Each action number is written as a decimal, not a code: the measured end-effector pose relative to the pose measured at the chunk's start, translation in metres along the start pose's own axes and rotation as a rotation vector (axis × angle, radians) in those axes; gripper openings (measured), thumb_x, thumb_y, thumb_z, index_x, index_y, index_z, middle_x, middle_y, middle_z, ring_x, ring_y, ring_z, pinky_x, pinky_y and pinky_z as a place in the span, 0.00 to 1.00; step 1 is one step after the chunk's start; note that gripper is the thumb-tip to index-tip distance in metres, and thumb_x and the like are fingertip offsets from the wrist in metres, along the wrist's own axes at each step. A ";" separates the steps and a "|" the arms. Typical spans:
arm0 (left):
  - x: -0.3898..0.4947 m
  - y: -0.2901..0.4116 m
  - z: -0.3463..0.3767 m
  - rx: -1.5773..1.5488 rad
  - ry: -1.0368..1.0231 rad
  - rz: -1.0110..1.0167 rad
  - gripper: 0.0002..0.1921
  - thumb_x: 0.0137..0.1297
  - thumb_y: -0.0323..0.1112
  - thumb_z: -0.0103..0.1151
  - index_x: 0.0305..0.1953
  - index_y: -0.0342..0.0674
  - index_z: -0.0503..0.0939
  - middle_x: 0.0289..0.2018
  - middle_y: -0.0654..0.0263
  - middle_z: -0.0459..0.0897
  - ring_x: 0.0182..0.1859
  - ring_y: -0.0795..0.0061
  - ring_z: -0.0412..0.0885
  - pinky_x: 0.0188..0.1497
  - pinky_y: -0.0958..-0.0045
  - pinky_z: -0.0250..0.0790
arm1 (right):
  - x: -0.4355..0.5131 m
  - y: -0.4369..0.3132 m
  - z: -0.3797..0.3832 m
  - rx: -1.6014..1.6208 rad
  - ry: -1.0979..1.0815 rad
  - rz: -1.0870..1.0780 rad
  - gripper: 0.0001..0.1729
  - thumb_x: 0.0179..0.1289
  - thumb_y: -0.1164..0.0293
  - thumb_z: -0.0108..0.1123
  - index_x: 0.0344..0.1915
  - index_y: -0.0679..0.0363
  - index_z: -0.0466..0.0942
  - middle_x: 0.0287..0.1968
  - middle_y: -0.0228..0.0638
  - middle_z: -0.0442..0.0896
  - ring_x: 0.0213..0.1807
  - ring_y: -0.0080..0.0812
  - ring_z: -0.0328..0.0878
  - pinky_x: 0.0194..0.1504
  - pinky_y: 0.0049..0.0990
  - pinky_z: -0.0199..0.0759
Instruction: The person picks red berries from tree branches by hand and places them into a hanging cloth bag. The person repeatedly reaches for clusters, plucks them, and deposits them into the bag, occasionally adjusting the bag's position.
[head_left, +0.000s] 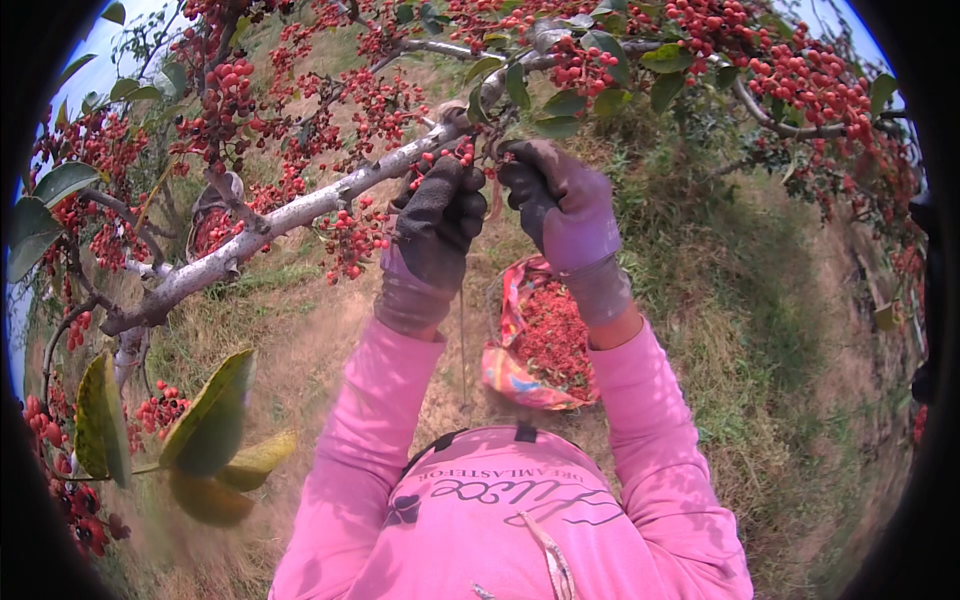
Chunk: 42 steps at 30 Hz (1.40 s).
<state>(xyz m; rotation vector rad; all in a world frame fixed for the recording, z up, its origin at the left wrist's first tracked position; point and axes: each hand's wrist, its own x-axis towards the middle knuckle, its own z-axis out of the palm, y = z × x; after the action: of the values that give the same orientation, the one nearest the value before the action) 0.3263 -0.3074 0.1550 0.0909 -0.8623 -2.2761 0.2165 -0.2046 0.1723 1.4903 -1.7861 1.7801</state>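
Observation:
Both of my hands wear dark-coated work gloves with purple backs, raised in front of me just under a pale grey tree branch (292, 214). My left hand (439, 217) has its fingers closed around a small cluster of red peppercorn berries (461, 152). Close beside it on the right, my right hand (559, 195) is curled, with a bit of red showing at its pinched fingertips. A thin twig and a pinkish cord or strip (496, 196) hang between the hands. Further down, a colourful cloth-lined basket (517, 375) holds a heap of picked red berries (555, 337).
More berry clusters (806, 79) hang along the branches above and at both sides. Yellowing leaves (214, 412) stand near the camera at lower left. Behind the branch is another container (214, 214) with red berries. Dry grass and soil (337, 322) lie below.

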 end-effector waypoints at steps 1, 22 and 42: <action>-0.001 -0.002 0.000 0.050 0.002 0.038 0.07 0.66 0.36 0.58 0.42 0.44 0.78 0.32 0.68 0.82 0.30 0.80 0.77 0.28 0.81 0.67 | -0.003 -0.002 -0.001 -0.004 -0.003 -0.015 0.12 0.59 0.74 0.59 0.44 0.56 0.79 0.35 0.47 0.81 0.36 0.50 0.79 0.32 0.41 0.71; -0.012 -0.022 0.015 0.242 -0.037 0.469 0.06 0.65 0.35 0.58 0.41 0.47 0.76 0.23 0.77 0.73 0.23 0.89 0.67 0.20 0.88 0.56 | 0.005 -0.001 0.017 0.039 0.091 0.143 0.08 0.61 0.69 0.59 0.37 0.62 0.78 0.25 0.33 0.81 0.23 0.27 0.78 0.24 0.27 0.68; -0.027 -0.032 0.005 0.100 0.054 0.280 0.06 0.64 0.29 0.50 0.41 0.41 0.74 0.24 0.71 0.73 0.26 0.84 0.69 0.28 0.83 0.64 | -0.028 -0.009 0.022 0.262 0.134 0.193 0.07 0.62 0.73 0.57 0.38 0.65 0.77 0.23 0.38 0.79 0.24 0.28 0.76 0.28 0.27 0.69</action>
<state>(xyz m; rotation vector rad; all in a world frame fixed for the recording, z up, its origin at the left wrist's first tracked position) 0.3267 -0.2700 0.1348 0.0709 -0.9011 -1.9623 0.2466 -0.2070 0.1515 1.2813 -1.7352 2.2263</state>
